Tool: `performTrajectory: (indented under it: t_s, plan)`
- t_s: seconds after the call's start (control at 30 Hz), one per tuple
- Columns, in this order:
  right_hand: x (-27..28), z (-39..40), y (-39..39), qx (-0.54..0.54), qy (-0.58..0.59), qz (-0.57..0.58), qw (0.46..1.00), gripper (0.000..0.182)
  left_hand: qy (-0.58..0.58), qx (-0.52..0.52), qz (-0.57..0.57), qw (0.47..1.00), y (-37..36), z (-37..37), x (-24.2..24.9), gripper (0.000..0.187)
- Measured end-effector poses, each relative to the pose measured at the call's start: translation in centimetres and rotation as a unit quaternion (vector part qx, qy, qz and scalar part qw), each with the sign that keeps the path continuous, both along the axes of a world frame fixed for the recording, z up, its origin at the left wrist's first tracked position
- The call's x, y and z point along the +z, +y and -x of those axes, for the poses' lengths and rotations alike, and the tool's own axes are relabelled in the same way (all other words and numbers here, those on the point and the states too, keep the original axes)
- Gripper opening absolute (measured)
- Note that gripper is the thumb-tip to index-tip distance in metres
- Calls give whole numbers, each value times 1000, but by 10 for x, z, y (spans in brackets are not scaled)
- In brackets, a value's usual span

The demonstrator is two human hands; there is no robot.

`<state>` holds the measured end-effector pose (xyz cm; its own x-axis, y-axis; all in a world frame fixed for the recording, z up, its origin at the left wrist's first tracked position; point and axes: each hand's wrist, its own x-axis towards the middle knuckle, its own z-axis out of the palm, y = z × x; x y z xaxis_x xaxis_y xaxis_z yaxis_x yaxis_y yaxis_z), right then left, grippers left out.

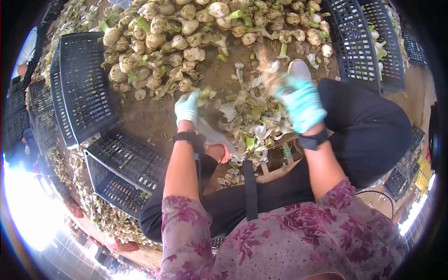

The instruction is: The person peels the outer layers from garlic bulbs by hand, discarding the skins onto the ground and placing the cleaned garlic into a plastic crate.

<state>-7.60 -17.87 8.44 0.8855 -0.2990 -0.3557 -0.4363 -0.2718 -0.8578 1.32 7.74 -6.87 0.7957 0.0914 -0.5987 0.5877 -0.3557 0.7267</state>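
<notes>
Both gloved hands, left hand (187, 107) and right hand (301, 102), grip blurred produce over the trimmings (252, 126); peeling strokes are best kept short, away from fingers.

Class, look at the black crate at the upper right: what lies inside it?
Inside the black crate, a few pale trimmed bulbs with green stalks lie along its right side. The frame edge cuts off the rest.
</notes>
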Motion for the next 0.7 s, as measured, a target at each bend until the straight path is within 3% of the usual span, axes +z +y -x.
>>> performTrajectory:
  t_s: [0.03, 0.07, 0.1, 0.13, 0.17, 0.2, 0.23, 0.3, 0.33, 0.37, 0.4, 0.43, 0.5, 0.53, 0.6, 0.7]
  plan:
    - [-37, 4, 16, 1, -55, -41, 998, 15, -3, -1, 4, 1000, -15, 5, 17, 29]
    - [-38, 5, 28, 87, -21, 205, 975, 16, 66, 54, 91, 992, -34, 9, 43, 30]
    - [-56, 15, 37, 155, -200, 413, 875, 21, 134, 107, 180, 969, -51, 16, 66, 32]
    - [-87, 15, 46, 62, -66, -20, 996, 27, 125, 75, 185, 972, -64, 24, 81, 30]
    - [-59, 13, 48, 118, -82, 210, 967, 27, 116, 42, 189, 974, -74, 34, 96, 28]
    - [-44, 11, 48, 105, -59, 202, 972, 26, 152, -12, 151, 977, -82, 43, 118, 27]
    - [-33, 12, 47, 91, -35, 191, 977, 26, 41, -54, 186, 980, -85, 56, 119, 30]
    - [-18, 15, 43, 120, -36, 244, 962, 21, 71, -143, 154, 975, -86, 62, 163, 29]
    - [-11, 18, 40, 155, -57, 255, 953, 17, 62, -143, 154, 976, -83, 71, 161, 29]
    - [-6, 20, 37, 188, -80, 266, 942, 14, -78, -188, 138, 969, -78, 81, 154, 31]
    - [-13, 24, 35, 283, -224, 432, 826, 13, -215, -230, 117, 942, -77, 88, 157, 35]
    - [-19, 28, 36, 280, -232, 433, 825, 13, -193, -252, 93, 944, -75, 96, 161, 49]
    - [-15, 34, 40, 323, -242, 481, 779, 18, -245, -275, 56, 928, -73, 102, 173, 55]
    - [-12, 36, 39, 313, -272, 461, 785, 16, -251, -274, 55, 927, -71, 105, 174, 55]
    - [-3, 41, 38, 314, -282, 442, 791, 14, -132, -151, 260, 945, -69, 111, 174, 54]
    - [10, 44, 36, 323, -292, 416, 799, 13, -121, -155, 261, 945, -63, 113, 181, 51]
